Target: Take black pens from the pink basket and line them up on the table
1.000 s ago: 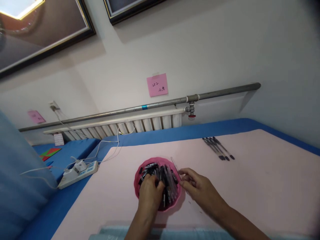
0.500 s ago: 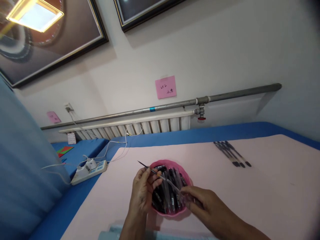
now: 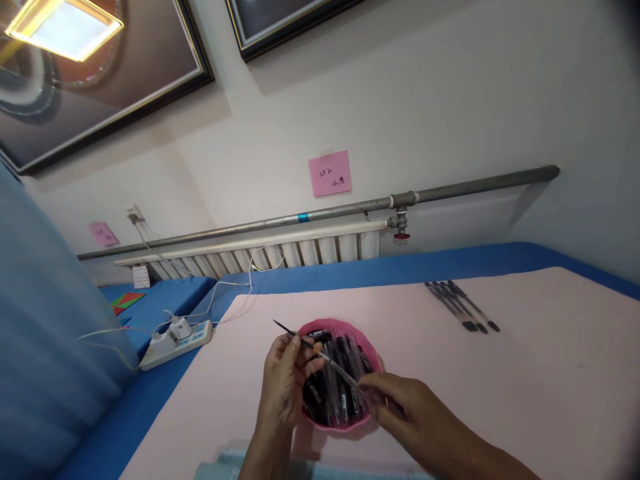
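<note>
My left hand [image 3: 284, 377] pinches a thin pen refill [image 3: 285, 327] near its dark end, which points up and to the left. The refill's pale shaft slants down to my right hand [image 3: 405, 403], where my fingers are closed around a clear pen barrel [image 3: 369, 395]. Whether the shaft sits inside the barrel is hard to make out. Beneath both hands stands a pink scalloped basket [image 3: 371, 340], filled with black pen caps and clear pen barrels [image 3: 333, 383].
Several dark pens or brushes [image 3: 463, 308] lie at the back right of the pink tabletop [image 3: 530, 387]. A white power strip [image 3: 195, 343] with plugs and cables rests on the left. Light-blue cloth or plastic [image 3: 320, 470] lies at the near edge. Behind are a radiator [image 3: 330, 250] and pipe.
The view has shifted very slightly. Both hands keep the same grips over the basket, with almost no visible movement.
</note>
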### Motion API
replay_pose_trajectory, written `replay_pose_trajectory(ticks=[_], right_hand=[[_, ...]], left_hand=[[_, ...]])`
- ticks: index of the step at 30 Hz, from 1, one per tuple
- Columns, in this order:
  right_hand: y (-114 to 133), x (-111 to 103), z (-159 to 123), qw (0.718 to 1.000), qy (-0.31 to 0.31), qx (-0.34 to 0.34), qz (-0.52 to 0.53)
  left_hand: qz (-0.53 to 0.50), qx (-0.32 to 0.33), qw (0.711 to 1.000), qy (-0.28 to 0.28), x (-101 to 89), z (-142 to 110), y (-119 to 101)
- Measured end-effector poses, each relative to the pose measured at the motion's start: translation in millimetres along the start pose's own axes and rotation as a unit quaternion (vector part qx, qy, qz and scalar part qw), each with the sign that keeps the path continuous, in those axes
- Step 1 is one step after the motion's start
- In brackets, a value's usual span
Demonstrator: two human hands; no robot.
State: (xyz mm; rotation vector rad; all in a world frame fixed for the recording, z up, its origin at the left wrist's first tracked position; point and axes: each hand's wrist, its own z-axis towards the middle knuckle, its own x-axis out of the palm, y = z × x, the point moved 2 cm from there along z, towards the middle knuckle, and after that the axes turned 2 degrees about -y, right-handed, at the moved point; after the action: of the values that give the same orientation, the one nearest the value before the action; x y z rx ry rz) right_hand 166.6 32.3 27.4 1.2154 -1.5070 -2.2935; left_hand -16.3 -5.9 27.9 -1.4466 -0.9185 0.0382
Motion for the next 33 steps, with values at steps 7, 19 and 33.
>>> replay_pose_trajectory(ticks=[7,19,33], right_hand=[[0.6,-0.8,-0.7,1.000,0.003,0.000,-0.011],[-0.4,-0.5,-3.3,0.996,0.012,-0.039,-0.076],[1.7,0.8,-1.1,0.997,0.033,0.057,0.039]], left_hand=[[0.017,0.008,1.000,0.008,-0.3,-1.0,1.8],[0.036,0.023,0.999,0.006,-1.3,-2.0,2.1],[0.075,0.028,0.997,0.013,0.6,-6.8,-0.7]])
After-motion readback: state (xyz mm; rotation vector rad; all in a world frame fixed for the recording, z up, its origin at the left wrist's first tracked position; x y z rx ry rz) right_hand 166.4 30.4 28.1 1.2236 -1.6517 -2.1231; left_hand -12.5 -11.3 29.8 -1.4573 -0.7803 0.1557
